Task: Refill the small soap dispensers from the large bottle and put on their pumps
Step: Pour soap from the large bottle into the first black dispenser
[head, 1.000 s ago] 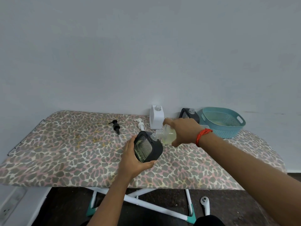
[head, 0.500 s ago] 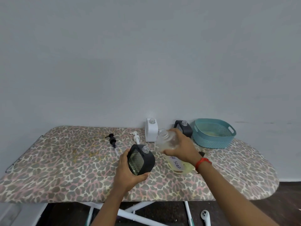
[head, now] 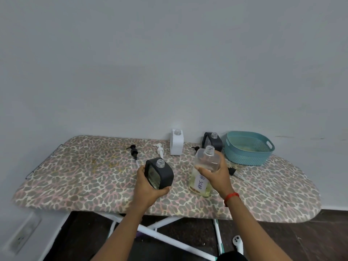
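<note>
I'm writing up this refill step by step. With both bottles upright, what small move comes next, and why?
Probably let go of the large soap bottle with the right hand, since it stands upright on the board, then reach for a black pump: the black dispenser in the left hand has an open neck.

Ironing board (head: 75, 178): cloth cover, matt, leopard print; white tube legs below, smooth. Large bottle (head: 204, 170): clear plastic, glossy, with a white paper label, handwritten. Dispenser in the left hand (head: 160, 175): matt black casing, clear glossy window, clear plastic threaded neck. White dispenser (head: 177, 142): smooth matt shell. Basket (head: 248, 147): teal plastic, perforated walls. Black pump (head: 134, 152) and white pump (head: 160, 150): smooth plastic. Wall (head: 169, 63): matt paint.
</note>
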